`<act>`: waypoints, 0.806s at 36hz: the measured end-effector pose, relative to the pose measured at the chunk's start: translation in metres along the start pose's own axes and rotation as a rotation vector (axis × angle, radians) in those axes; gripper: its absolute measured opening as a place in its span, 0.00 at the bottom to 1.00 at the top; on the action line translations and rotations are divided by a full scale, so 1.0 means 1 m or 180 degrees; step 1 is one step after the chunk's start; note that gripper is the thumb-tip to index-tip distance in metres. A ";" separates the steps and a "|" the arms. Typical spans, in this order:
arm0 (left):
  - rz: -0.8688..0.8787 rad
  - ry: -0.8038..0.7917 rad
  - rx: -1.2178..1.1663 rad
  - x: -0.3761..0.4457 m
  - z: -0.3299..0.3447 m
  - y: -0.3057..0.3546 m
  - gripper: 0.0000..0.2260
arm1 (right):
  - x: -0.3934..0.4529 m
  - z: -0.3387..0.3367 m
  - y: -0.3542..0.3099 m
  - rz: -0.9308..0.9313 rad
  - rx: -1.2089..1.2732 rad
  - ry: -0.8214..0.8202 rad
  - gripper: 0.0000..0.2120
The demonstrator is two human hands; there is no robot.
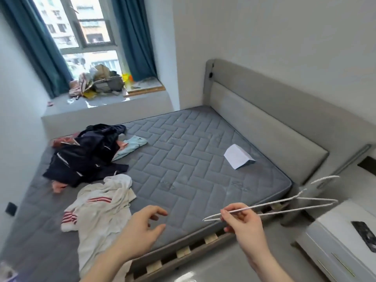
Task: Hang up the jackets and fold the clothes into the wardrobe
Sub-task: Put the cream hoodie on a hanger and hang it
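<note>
My right hand [243, 222] pinches a white wire hanger [284, 202] by its lower bar, hook pointing right, above the mattress's near right corner. My left hand [142, 226] hovers open over the mattress edge, fingers loosely spread, just right of a white jacket with red stripes [99, 212] that lies crumpled on the bed. A dark navy jacket [85, 155] is heaped further back on the left, with a light blue garment [132, 146] beside it and bits of pink cloth [58, 186] showing under it.
The grey quilted mattress [193, 159] sits on a slatted frame with a padded headboard [274, 127] at right. A folded white paper [238, 156] lies near the headboard. A white nightstand [343, 243] stands at lower right. Clutter [101, 80] is piled on the windowsill.
</note>
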State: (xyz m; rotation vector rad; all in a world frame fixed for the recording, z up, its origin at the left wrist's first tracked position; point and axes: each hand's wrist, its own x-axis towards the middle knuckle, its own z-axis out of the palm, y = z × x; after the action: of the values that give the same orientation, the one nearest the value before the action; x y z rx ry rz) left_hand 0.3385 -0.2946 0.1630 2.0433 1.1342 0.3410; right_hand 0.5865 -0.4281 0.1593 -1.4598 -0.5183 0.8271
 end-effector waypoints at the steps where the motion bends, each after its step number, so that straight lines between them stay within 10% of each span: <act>1: -0.0079 0.0048 -0.0006 -0.002 -0.012 -0.013 0.10 | 0.004 0.018 0.002 0.0023 -0.0022 -0.0082 0.04; 29: -0.2409 0.0712 -0.0334 0.006 -0.123 -0.252 0.09 | 0.180 0.335 0.064 0.1117 -0.1451 -0.2561 0.09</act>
State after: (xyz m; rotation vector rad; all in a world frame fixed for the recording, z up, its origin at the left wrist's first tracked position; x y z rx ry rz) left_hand 0.1202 -0.1501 0.0626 1.3713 1.8761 0.2356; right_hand 0.4371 -0.0792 0.0916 -1.6168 -1.1244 1.6782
